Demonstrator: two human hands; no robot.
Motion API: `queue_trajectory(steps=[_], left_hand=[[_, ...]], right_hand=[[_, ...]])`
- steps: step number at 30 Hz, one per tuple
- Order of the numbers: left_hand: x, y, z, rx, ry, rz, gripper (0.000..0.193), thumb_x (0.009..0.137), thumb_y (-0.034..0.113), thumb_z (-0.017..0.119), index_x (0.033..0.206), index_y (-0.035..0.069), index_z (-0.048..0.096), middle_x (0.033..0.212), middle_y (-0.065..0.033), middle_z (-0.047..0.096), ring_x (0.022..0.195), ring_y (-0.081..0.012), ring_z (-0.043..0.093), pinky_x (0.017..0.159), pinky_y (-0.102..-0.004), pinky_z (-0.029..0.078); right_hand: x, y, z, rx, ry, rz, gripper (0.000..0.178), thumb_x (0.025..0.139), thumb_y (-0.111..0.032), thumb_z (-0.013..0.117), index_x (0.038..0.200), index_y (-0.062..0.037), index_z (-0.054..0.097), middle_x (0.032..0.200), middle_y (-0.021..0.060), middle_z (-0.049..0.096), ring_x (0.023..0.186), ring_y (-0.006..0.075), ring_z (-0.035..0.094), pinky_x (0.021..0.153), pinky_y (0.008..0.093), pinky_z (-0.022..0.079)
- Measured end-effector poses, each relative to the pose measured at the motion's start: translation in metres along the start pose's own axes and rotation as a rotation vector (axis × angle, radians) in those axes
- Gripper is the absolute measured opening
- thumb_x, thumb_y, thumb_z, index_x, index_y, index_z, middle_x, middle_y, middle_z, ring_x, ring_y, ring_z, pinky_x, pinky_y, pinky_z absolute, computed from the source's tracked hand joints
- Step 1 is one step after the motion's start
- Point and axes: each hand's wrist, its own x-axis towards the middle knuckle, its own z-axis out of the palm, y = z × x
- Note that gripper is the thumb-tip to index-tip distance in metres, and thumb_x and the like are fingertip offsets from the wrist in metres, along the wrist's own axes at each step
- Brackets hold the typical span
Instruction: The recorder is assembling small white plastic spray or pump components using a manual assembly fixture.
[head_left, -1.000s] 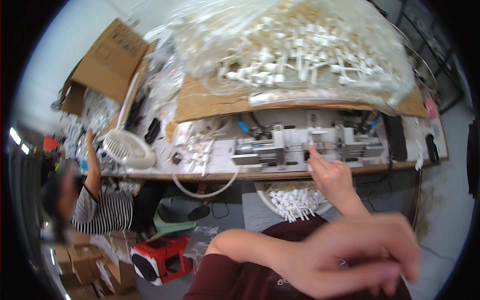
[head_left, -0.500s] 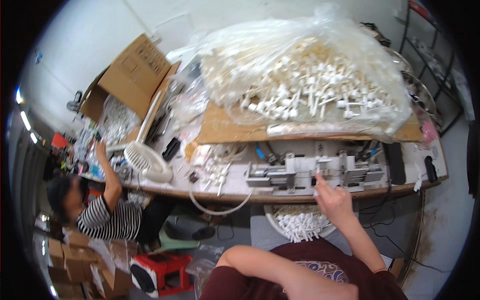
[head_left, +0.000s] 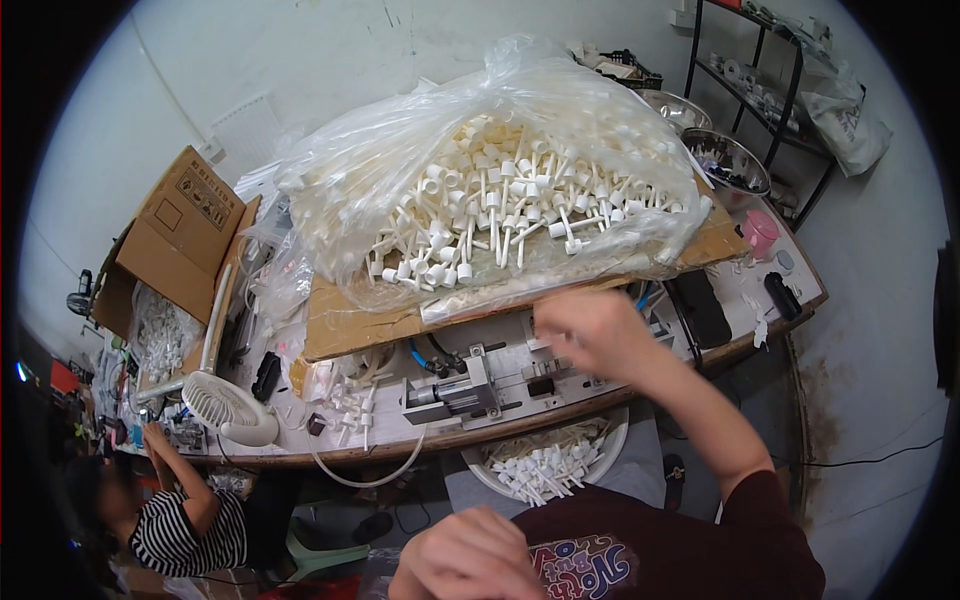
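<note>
My right hand (head_left: 590, 335) hangs over the metal clamping fixture (head_left: 455, 390) at the bench's front edge. Its fingers are curled and a little blurred; whether they hold anything is hidden. My left hand (head_left: 470, 555) is near my body at the lower edge, closed with the knuckles up, its fingertips out of sight. Beyond the fixture, a big clear plastic bag (head_left: 340, 190) lies on cardboard (head_left: 345, 325), full of white plastic pieces (head_left: 495, 205) with round caps and thin stems. A white basin (head_left: 610, 455) with more such pieces (head_left: 545, 465) sits at my lap.
A white fan (head_left: 225, 405) and loose white pieces (head_left: 350, 415) lie left of the fixture. Farther left are an open carton (head_left: 185, 225) and a person (head_left: 190, 530) in a striped shirt. Metal bowls (head_left: 730, 160), a pink cup (head_left: 760, 232) and a dark shelf (head_left: 745, 90) stand right.
My right hand has lifted off the fixture and moved toward the bag. My left hand has shifted left, its arm no longer crossing my front. The whole view has swung to the right.
</note>
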Motion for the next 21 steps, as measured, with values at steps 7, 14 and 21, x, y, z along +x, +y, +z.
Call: queue_trajectory(steps=[7, 14, 21], left_hand=[[-0.018, -0.021, 0.003, 0.384, 0.121, -0.387, 0.023, 0.08, -0.004, 0.067, 0.103, -0.003, 0.073, 0.091, -0.014, 0.075, 0.078, -0.0238, 0.073, 0.069, -0.0292, 0.056], [-0.04, -0.03, 0.0, 0.542, 0.235, -0.473, 0.026, 0.084, 0.001, 0.069, 0.109, 0.001, 0.073, 0.091, -0.0095, 0.075, 0.078, -0.0197, 0.073, 0.069, -0.0274, 0.056], [-0.037, -0.045, -0.015, 0.64, 0.467, -0.529, 0.017, 0.088, -0.002, 0.064, 0.102, 0.0, 0.073, 0.086, -0.0105, 0.074, 0.07, -0.0156, 0.071, 0.064, -0.0261, 0.056]], right_hand=[[0.094, 0.078, 0.041, -0.577, -0.031, -0.334, 0.009, 0.076, -0.008, 0.063, 0.085, -0.0053, 0.062, 0.096, 0.0074, 0.058, 0.085, 0.0235, 0.065, 0.065, 0.0359, 0.054], [0.097, 0.099, 0.049, -0.517, -0.165, -0.345, 0.01, 0.077, -0.008, 0.063, 0.086, -0.0048, 0.063, 0.092, 0.0067, 0.057, 0.084, 0.023, 0.064, 0.07, 0.0343, 0.055], [0.079, 0.077, 0.017, 0.048, 0.179, 0.134, 0.015, 0.083, -0.005, 0.07, 0.098, -0.0026, 0.067, 0.092, 0.0046, 0.065, 0.082, 0.0171, 0.066, 0.069, 0.0286, 0.055]])
